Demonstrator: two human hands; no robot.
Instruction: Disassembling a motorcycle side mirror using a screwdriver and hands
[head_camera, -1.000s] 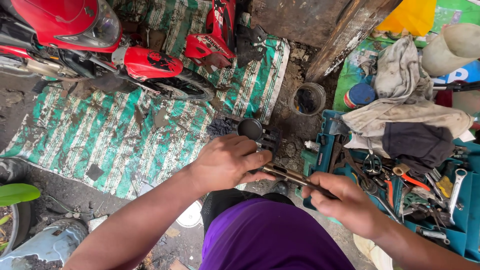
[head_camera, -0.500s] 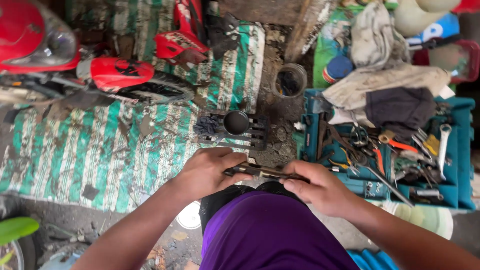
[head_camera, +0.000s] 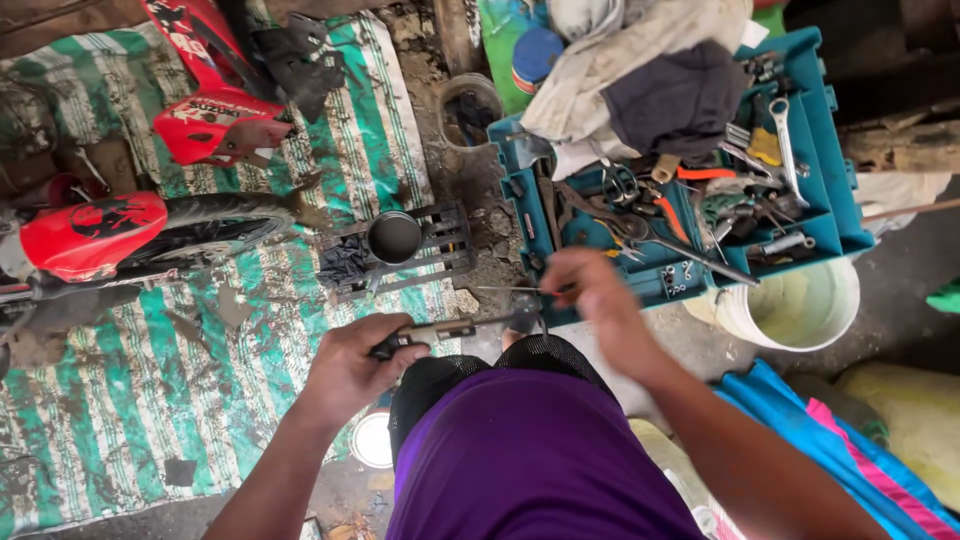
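My left hand is closed around the dark handle of a long metal tool, which lies level above my knees and points right. My right hand is blurred and sits higher, just in front of the teal toolbox. Its fingers pinch a thin metal rod that sticks out to the left. The two hands are apart. My purple-clad legs fill the bottom middle.
The toolbox holds several wrenches, pliers and scissors, with cloths piled on its far side. A white bucket stands beside it. A dark cup sits on a metal rack. Red motorcycle parts and a tyre lie on the green striped mat.
My right hand has let go of the long tool and risen toward the toolbox, now pinching a thin rod. The left hand keeps the tool. The view has swung right.
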